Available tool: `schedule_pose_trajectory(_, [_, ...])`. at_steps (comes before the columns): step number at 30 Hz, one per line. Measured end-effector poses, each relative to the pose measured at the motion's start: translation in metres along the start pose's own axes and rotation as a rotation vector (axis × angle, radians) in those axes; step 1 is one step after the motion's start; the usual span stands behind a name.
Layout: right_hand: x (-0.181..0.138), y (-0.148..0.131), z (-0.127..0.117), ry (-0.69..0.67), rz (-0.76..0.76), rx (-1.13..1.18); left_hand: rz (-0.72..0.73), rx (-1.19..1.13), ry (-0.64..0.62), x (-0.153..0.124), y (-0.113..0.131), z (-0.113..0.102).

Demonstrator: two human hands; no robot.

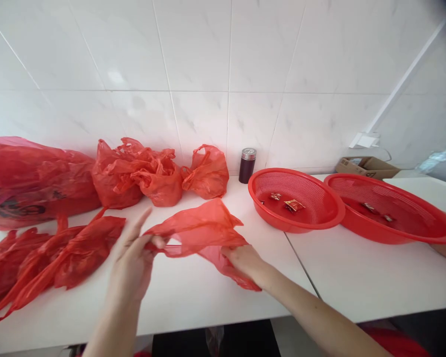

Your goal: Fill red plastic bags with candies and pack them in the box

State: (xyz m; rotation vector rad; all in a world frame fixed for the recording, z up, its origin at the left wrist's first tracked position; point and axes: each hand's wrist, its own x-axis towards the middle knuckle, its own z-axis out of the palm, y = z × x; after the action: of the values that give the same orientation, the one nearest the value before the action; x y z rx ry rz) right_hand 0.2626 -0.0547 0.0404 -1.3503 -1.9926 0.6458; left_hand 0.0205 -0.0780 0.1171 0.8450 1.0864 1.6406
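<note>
My left hand (pixel 134 258) and my right hand (pixel 245 260) hold one thin red plastic bag (pixel 200 228) just above the white counter (pixel 193 297). The left thumb and fingers pinch the bag's handle end, with the index finger stretched up. The right hand's fingers are tucked into the bag's lower edge and partly hidden by the plastic. Flat empty red bags (pixel 55 258) lie in a pile just left of my left hand.
Stuffed red bags (pixel 141 173) and a large full one (pixel 29 181) line the tiled wall. A dark jar with a metal lid (pixel 247 166) stands beside two red mesh baskets (pixel 327 218) (pixel 442 233) holding small wrapped pieces. A cardboard box (pixel 367 167) sits far right.
</note>
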Motion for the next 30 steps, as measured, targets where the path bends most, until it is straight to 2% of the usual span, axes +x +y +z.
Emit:
schedule_pose_trajectory(3, [-0.003,0.008,-0.031,-0.226,-0.069,-0.045,0.014,0.078,-0.02,0.002,0.005,-0.017])
schedule_pose_trajectory(5, [-0.002,0.004,-0.05,-0.328,-0.092,-0.11,0.064,0.324,-0.099,0.001,0.0,-0.017])
schedule_pose_trajectory(8, [0.002,-0.001,-0.068,-0.364,-0.063,-0.228,0.163,0.826,-0.102,0.0,-0.015,-0.011])
schedule_pose_trajectory(10, [0.004,0.0,-0.073,-0.376,-0.048,-0.292,0.131,1.006,-0.055,0.002,-0.024,-0.009])
schedule_pose_trajectory(12, [0.004,0.004,-0.076,-0.378,-0.051,-0.333,0.047,1.019,-0.103,0.003,-0.027,-0.01])
schedule_pose_trajectory(16, [0.0,0.013,-0.084,-0.4,-0.064,-0.382,-0.246,0.821,-0.531,-0.002,-0.019,-0.017])
schedule_pose_trajectory(18, [-0.001,0.015,-0.088,-0.445,-0.065,-0.402,-0.387,0.771,-0.64,-0.002,-0.013,-0.023])
schedule_pose_trajectory(21, [-0.002,0.013,-0.092,-0.488,-0.07,-0.427,-0.457,0.695,-0.571,0.005,-0.011,-0.035])
schedule_pose_trajectory(24, [-0.002,0.009,-0.099,-0.463,-0.054,-0.402,-0.438,0.457,-0.395,0.015,-0.019,-0.047])
schedule_pose_trajectory(26, [-0.001,0.006,-0.107,-0.443,-0.042,-0.299,-0.422,0.38,-0.339,0.019,-0.025,-0.052])
schedule_pose_trajectory(28, [0.001,0.005,-0.119,-0.455,-0.061,-0.114,-0.38,0.508,-0.366,0.019,-0.028,-0.056])
schedule_pose_trajectory(30, [0.002,0.008,-0.136,-0.389,-0.091,0.068,-0.276,0.737,-0.389,0.018,-0.027,-0.057])
